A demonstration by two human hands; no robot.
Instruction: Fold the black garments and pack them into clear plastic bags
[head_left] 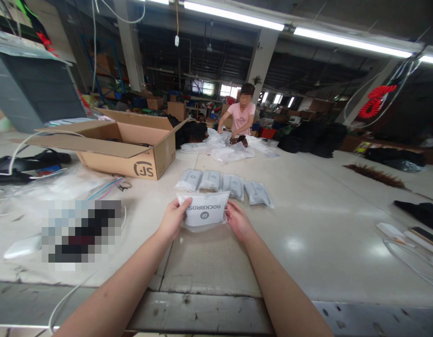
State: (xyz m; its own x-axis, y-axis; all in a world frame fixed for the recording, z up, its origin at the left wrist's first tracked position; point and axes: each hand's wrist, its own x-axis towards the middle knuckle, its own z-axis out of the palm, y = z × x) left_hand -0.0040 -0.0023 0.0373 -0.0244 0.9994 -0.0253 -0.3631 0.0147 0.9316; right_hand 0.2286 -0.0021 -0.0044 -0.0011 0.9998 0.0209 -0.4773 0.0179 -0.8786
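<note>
A flat white pouch point(203, 210) with grey lettering lies on the pale table point(307, 234) just in front of me. My left hand point(173, 218) grips its left edge, thumb on top. Its right edge is pinched by my right hand point(237, 221). Just beyond the pouch, a row of several similar sealed white packets point(223, 183) lies side by side on the table.
An open cardboard box point(128, 147) stands at the back left. Clear plastic bags and cables point(62, 187) lie at the left. A person in a pink shirt point(241, 117) handles bags across the table. Dark garments point(314, 135) are piled far right; a phone point(425, 231) lies at the right edge.
</note>
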